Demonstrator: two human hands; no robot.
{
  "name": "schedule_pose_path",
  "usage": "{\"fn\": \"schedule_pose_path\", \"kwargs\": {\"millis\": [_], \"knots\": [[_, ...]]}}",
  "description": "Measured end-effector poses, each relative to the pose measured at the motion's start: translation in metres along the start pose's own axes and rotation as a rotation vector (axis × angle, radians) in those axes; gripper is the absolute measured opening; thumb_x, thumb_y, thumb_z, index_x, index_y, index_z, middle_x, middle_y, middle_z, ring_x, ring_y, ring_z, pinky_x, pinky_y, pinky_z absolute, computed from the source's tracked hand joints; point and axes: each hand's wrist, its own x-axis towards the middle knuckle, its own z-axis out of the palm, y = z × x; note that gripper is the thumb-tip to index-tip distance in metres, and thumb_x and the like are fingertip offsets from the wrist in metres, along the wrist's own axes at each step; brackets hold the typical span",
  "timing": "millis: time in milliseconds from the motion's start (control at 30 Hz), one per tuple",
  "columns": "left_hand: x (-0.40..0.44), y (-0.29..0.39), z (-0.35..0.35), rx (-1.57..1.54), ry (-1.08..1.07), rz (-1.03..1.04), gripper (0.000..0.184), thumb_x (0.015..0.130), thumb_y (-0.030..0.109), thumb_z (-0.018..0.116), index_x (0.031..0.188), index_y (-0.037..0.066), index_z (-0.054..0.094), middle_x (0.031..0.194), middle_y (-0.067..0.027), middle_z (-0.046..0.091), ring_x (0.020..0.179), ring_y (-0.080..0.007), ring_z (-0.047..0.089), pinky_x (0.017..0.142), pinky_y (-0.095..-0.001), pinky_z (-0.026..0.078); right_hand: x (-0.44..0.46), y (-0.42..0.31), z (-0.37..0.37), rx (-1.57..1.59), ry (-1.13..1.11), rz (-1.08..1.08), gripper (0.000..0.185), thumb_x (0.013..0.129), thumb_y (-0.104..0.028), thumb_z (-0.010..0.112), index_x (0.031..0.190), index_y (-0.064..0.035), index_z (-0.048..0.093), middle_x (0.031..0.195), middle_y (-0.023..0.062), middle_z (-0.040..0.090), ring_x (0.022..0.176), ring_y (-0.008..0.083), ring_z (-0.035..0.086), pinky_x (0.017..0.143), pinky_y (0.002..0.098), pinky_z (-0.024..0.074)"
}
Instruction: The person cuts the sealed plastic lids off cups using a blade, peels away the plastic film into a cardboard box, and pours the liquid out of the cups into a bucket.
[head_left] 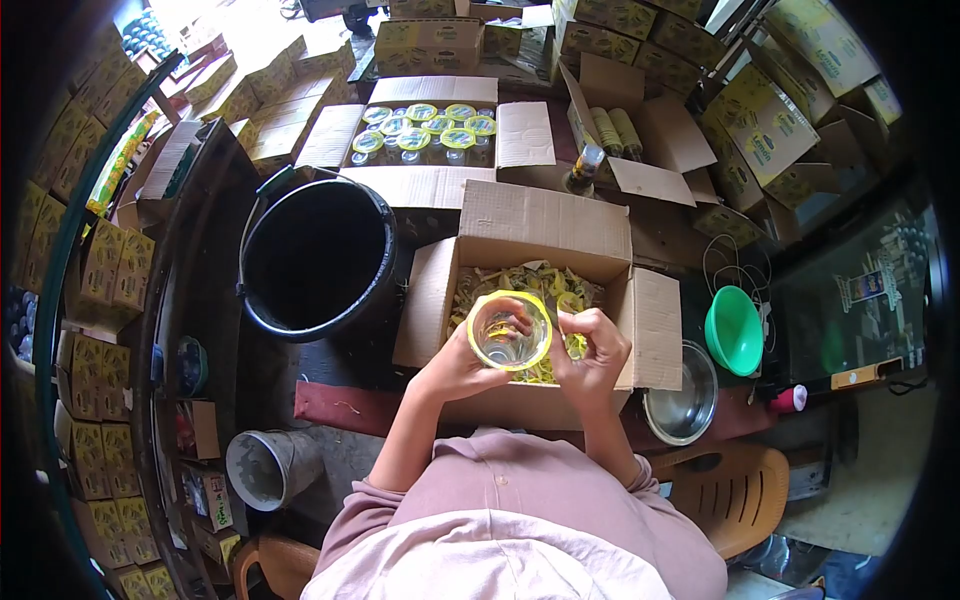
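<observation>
My left hand [452, 372] is wrapped round a clear plastic cup [512, 352] with a yellow rim, its mouth tilted up toward me. Beside the cup's right edge, my right hand [598, 352] is closed, thumb and fingers pinched together. Yellow film shows right by those fingers, but I cannot tell whether it is held or lies behind them. Both hands are over an open cardboard box [545, 222] that holds yellow and clear plastic scraps [535, 278].
A large black bucket [385, 245] stands left of the box. Behind is a carton [432, 90] of yellow-lidded cups [437, 125]. A green bowl [733, 330] and a steel basin [690, 425] are at the right. A grey bucket [300, 465] stands lower left.
</observation>
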Motion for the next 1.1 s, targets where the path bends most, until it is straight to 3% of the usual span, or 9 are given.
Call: {"fn": "schedule_pose_path", "kwargs": {"millis": [200,300,533,667,900,1100], "knots": [[0.003,0.004,0.000,-0.025,-0.036,0.037,0.059,0.063,0.003,0.071,0.114,0.003,0.042,0.107,-0.0069,0.044,0.098,-0.0151,0.051,0.084,-0.0284,0.044,0.003,-0.001,-0.002,0.002,-0.024,0.028,0.017,0.062,0.007,0.066,0.076,-0.0020,0.061,0.065,0.0075,0.059,0.057,0.0142,0.058,0.053,0.0249,0.0439],[0.002,0.000,0.012,0.050,0.197,0.078,0.062,0.061,0.005,0.075,0.113,0.004,0.042,0.107,-0.0061,0.042,0.096,-0.0146,0.052,0.082,-0.0279,0.046,-0.001,-0.005,0.000,-0.001,-0.012,0.026,0.018,0.062,0.008,0.065,0.077,-0.0024,0.061,0.066,0.0075,0.059,0.058,0.0146,0.059,0.054,0.0250,0.0441],[0.000,-0.007,0.008,0.028,0.030,0.065,0.062,0.059,0.004,0.077,0.111,0.003,0.044,0.106,-0.0053,0.041,0.092,-0.0151,0.054,0.078,-0.0269,0.048,0.001,-0.001,-0.004,-0.038,-0.038,0.015,0.017,0.063,0.008,0.065,0.076,-0.0024,0.061,0.065,0.0077,0.059,0.058,0.0151,0.059,0.054,0.0252,0.0445],[-0.001,-0.005,0.006,-0.070,0.065,-0.006,0.061,0.060,0.003,0.076,0.111,0.003,0.044,0.105,-0.0068,0.042,0.095,-0.0148,0.053,0.081,-0.0276,0.047,0.002,-0.004,-0.007,-0.021,-0.069,0.005,0.017,0.062,0.008,0.064,0.075,-0.0021,0.061,0.065,0.0080,0.059,0.058,0.0153,0.059,0.054,0.0250,0.0442],[-0.001,-0.009,-0.001,0.017,-0.113,-0.018,0.061,0.059,0.005,0.072,0.113,0.002,0.043,0.106,-0.0074,0.041,0.101,-0.0181,0.050,0.087,-0.0303,0.042,0.005,-0.003,-0.007,-0.005,-0.088,0.011,0.019,0.062,0.008,0.064,0.077,-0.0026,0.062,0.065,0.0073,0.059,0.058,0.0148,0.059,0.054,0.0248,0.0440],[-0.001,-0.015,0.007,-0.097,0.049,0.018,0.065,0.062,0.010,0.076,0.115,0.002,0.040,0.108,-0.0069,0.038,0.106,-0.0171,0.046,0.091,-0.0297,0.041,0.002,-0.001,0.001,0.011,0.012,0.048,0.020,0.061,0.008,0.064,0.079,-0.0028,0.062,0.065,0.0071,0.060,0.058,0.0141,0.059,0.054,0.0248,0.0437]]}}
